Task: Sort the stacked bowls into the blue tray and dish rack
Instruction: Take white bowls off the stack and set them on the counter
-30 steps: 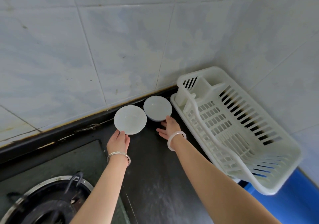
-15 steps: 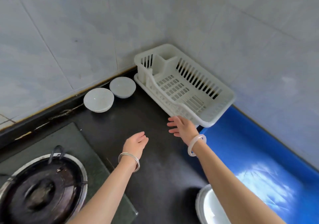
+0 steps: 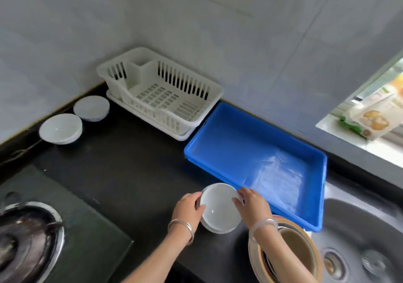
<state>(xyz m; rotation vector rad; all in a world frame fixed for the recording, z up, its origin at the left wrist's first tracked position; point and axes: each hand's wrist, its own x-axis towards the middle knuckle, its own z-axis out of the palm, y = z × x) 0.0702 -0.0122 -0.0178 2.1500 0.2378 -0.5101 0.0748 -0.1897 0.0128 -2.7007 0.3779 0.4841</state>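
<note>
Both hands have come back from the two bowls (image 3: 75,120) at the far left (neither is sorted) to the near stacked bowls (image 3: 219,209) beside the blue tray (image 3: 257,149): left hand (image 3: 188,208) and right hand (image 3: 253,206) fingers pinching the top bowl's rim for transfer to tray or dish rack (image 3: 160,91).

Black counter (image 3: 130,173), w/ dish rack (image 3: 161,95), blue tray (image 3: 257,152), bowls (image 3: 60,129)

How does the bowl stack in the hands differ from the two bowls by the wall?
The bowl stack sits near the blue tray, gripped by the left hand and right hand; the two wall bowls sit untouched left of the dish rack. The stack shows layered rims; those look single. All are white.
</note>
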